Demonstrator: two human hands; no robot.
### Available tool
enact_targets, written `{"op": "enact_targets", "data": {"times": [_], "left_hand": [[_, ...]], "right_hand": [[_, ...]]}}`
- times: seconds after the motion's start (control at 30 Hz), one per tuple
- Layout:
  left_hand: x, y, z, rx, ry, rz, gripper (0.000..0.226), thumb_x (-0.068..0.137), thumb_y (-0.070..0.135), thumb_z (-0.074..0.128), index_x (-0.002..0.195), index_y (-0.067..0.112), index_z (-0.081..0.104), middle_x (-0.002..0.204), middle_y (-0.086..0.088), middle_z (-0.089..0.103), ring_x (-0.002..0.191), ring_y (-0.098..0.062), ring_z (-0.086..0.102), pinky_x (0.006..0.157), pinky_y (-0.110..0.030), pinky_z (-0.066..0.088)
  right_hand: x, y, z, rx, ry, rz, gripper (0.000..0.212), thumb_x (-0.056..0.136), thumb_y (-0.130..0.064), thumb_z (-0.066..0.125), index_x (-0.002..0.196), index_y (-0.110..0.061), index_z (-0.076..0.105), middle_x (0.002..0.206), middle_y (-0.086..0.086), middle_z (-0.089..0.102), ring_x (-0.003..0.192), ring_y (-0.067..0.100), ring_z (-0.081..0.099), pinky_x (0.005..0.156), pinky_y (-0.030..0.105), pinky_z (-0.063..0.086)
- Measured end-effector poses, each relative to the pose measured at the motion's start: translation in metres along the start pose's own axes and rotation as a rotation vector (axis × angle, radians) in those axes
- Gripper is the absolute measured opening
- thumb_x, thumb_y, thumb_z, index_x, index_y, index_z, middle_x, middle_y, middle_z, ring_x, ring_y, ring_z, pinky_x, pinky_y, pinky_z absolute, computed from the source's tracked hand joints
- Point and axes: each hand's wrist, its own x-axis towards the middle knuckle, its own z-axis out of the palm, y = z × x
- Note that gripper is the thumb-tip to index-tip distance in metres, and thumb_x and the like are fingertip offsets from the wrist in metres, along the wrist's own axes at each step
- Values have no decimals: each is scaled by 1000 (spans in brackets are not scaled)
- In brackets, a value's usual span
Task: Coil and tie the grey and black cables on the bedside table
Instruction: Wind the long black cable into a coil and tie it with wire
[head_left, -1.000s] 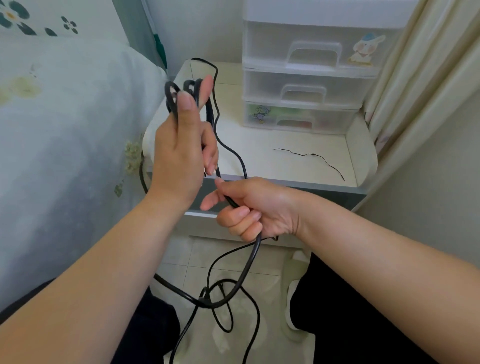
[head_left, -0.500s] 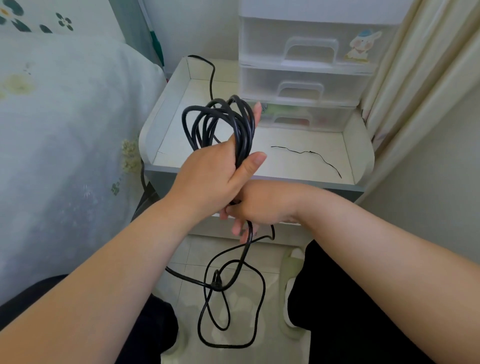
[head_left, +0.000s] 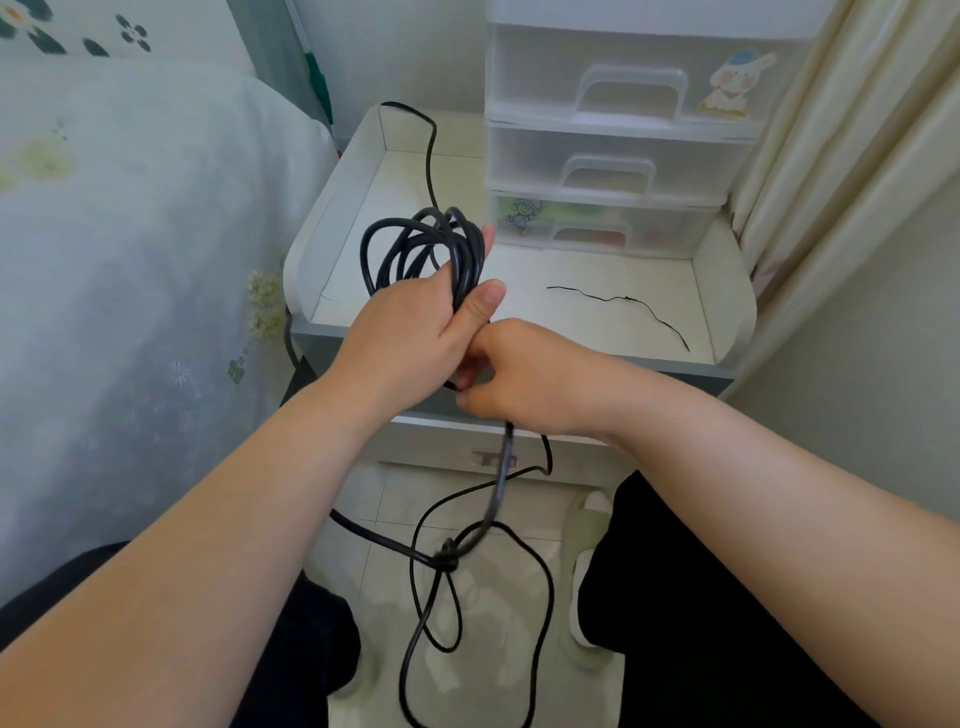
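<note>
- The left hand (head_left: 415, 332) grips a bundle of loops of the round black rubber cable (head_left: 426, 249), fingers curled round the strands and thumb laid up along them; the loops stand above the fist, over the front left part of the white raised-edge bench (head_left: 727, 291).
- Half a second ago the grip and the bundle looked much the same — a full second ago the left hand stood upright with only a few loops showing at its fingertips, so the coil has since turned to face the camera.
- The right hand (head_left: 524, 379) sits just beneath and against the left, fingers curled on the cable where it leaves the bundle (a second ago it was lower and apart, pinching the strand).
- Below the hands the loose cable hangs to the pale tiled floor (head_left: 395, 499), crossing itself at a knot-like tangle (head_left: 447, 561) and sagging in wide loops.
- One strand runs from the bundle up over the bench's back left corner.
- A thin black wire tie (head_left: 623, 301) lies on the bench, well apart from the hands, in front of the translucent plastic drawer unit (head_left: 613, 156) — unmoved.
</note>
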Motion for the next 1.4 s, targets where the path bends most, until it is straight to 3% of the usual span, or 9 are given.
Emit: {"op": "enact_targets", "data": {"times": [0.1,0.3,0.43,0.63,0.8,0.93,1.07,1.23,1.4], "left_hand": [[0,1,3,-33,23,-7,66,92,61,16,149,30,28,51,11,45,53,0,45,50,-19,28],[-2,-1,1,-85,0,16,72,87,63,11,141,28,44,58,16,54,58,-5,51,54,-20,33],[-3,2,0,-39,-50,-15,64,91,69,13,92,21,56,69,8,61,71,-22,58,61,-34,43],[-4,16,-12,-257,-102,-89,42,77,71,20,69,40,46,49,20,56,52,2,52,55,-24,35],[-1,14,-16,-356,-361,-152,26,73,53,73,87,33,64,69,24,64,67,12,58,66,-16,44],[-9,18,-11,-508,-426,-263,23,92,34,59,79,17,52,42,14,44,38,-2,39,45,-17,37],[-12,14,-14,-627,-294,-406,38,98,39,48,69,14,44,36,6,39,39,-15,42,66,-33,46],[-14,11,-24,-998,-216,-551,40,96,46,42,72,13,45,35,6,27,48,-16,63,50,-25,48],[-13,9,-37,-1468,-171,-550,48,97,52,33,64,17,38,32,10,24,28,-6,30,34,-16,31]], "right_hand": [[-3,-2,-6,250,-18,54,5,78,9,52,77,4,52,71,13,47,64,17,41,51,19,40],[0,6,-4,725,-63,94,35,79,20,46,68,-12,38,62,3,33,50,10,36,44,18,31],[2,14,-18,1071,-138,106,28,83,17,43,73,-9,47,57,3,42,49,10,43,50,21,36],[2,16,-38,1410,-96,97,31,81,19,43,79,-12,45,62,6,54,52,12,50,52,22,54],[2,21,-48,1125,91,145,37,82,21,42,95,-14,43,79,6,39,48,12,43,32,13,22],[-2,22,-51,998,77,146,38,83,16,51,106,-14,53,85,5,44,48,9,42,32,12,23],[-6,26,-53,803,42,160,34,86,0,62,115,-16,55,86,3,50,47,7,41,36,14,28],[-9,26,-46,648,-32,131,36,94,-39,48,78,-11,65,55,-1,50,53,13,50,55,21,48],[-8,18,-32,877,-122,103,50,76,-60,44,64,-12,53,44,-1,29,45,16,41,66,33,55]]}}
